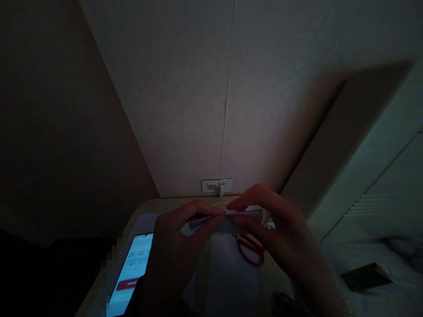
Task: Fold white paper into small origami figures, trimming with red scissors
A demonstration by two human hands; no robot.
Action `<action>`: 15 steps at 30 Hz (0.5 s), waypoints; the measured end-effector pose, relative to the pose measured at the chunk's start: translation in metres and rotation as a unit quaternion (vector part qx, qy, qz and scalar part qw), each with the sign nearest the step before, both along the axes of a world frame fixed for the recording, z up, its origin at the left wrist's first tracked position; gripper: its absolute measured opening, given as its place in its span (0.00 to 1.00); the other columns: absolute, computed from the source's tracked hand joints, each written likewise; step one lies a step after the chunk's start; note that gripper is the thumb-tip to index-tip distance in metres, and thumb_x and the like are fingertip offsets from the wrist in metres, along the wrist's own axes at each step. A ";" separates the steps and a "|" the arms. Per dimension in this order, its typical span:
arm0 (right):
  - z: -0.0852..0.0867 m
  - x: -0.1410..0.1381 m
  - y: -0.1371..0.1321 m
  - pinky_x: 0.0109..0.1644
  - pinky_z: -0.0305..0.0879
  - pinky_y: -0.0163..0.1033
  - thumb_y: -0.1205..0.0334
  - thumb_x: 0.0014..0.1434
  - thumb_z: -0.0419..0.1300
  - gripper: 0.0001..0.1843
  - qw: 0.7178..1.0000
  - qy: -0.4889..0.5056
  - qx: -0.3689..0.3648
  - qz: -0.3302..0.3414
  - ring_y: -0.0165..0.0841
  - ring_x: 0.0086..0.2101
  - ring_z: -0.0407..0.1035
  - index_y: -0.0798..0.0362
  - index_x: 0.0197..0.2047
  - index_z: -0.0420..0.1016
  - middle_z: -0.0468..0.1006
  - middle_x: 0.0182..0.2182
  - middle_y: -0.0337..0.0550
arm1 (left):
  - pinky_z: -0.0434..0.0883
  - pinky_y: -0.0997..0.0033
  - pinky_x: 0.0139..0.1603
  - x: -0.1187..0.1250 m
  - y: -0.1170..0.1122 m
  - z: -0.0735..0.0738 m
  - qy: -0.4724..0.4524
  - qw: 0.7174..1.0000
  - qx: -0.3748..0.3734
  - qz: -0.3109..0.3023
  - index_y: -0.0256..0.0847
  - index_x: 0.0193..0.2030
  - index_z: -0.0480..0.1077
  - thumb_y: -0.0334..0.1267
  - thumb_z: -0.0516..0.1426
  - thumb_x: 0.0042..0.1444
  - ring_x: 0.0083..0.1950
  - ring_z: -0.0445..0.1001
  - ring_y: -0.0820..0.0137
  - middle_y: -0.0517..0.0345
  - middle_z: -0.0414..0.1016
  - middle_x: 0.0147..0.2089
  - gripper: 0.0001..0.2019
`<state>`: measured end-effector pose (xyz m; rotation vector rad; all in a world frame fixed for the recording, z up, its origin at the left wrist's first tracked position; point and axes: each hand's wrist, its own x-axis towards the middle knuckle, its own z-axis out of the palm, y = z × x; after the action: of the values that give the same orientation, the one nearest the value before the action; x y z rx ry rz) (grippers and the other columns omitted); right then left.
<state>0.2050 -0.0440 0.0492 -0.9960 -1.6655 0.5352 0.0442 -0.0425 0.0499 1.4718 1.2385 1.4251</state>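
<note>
Between both hands, above the small table, is a folded piece of pale paper [228, 225]. My left hand [185, 240] pinches its left part between thumb and fingers. On the right part, my right hand [274, 220] closes its thumb and fingers around the edge. The fingertips of the two hands nearly meet at the middle of the paper. Below the right hand lie scissors with red handles [250, 251], their blades mostly hidden. A pale sheet [231, 277] lies flat on the table beneath the hands.
A lit phone [134, 268] showing a timer lies left of my left hand, partly covered by it. The wooden table [158, 203] stands against a wall with a socket [217, 186] and a plug in it. A dark flat item [366, 277] lies lower right. The room is dim.
</note>
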 end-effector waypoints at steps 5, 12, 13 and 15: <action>0.003 -0.005 -0.004 0.31 0.62 0.33 0.69 0.51 0.68 0.08 0.997 0.015 -0.053 -0.050 0.28 0.27 0.72 0.51 0.23 0.76 0.78 0.23 0.33 | 0.67 0.79 0.28 -0.001 -0.001 0.001 0.031 0.999 -0.018 0.018 0.49 0.17 0.76 0.32 0.66 0.42 0.25 0.73 0.74 0.71 0.76 0.19 0.08; 0.001 0.003 0.001 0.33 0.64 0.35 0.64 0.51 0.65 0.06 0.991 0.045 -0.123 -0.017 0.31 0.28 0.73 0.49 0.24 0.79 0.82 0.24 0.35 | 0.70 0.78 0.31 -0.016 0.004 0.002 0.072 0.997 -0.007 0.002 0.50 0.21 0.79 0.36 0.61 0.49 0.27 0.77 0.72 0.68 0.80 0.23 0.09; 0.001 0.004 0.002 0.34 0.64 0.35 0.64 0.51 0.65 0.05 0.991 0.049 -0.126 -0.012 0.31 0.29 0.74 0.49 0.24 0.80 0.82 0.25 0.35 | 0.71 0.79 0.30 -0.018 0.005 0.003 0.080 0.997 -0.006 0.011 0.50 0.21 0.80 0.36 0.62 0.48 0.27 0.77 0.72 0.68 0.80 0.22 0.08; 0.001 0.006 0.002 0.35 0.64 0.35 0.64 0.51 0.64 0.06 0.990 0.051 -0.128 -0.026 0.31 0.29 0.74 0.49 0.24 0.80 0.82 0.24 0.35 | 0.71 0.80 0.29 -0.020 0.006 0.003 0.069 0.997 -0.016 0.027 0.50 0.20 0.80 0.36 0.63 0.46 0.26 0.77 0.73 0.68 0.80 0.21 0.07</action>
<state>0.2107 -0.0424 0.0497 -1.1731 -1.5021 0.7660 0.0241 -0.0369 0.0533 1.5459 1.3887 1.3512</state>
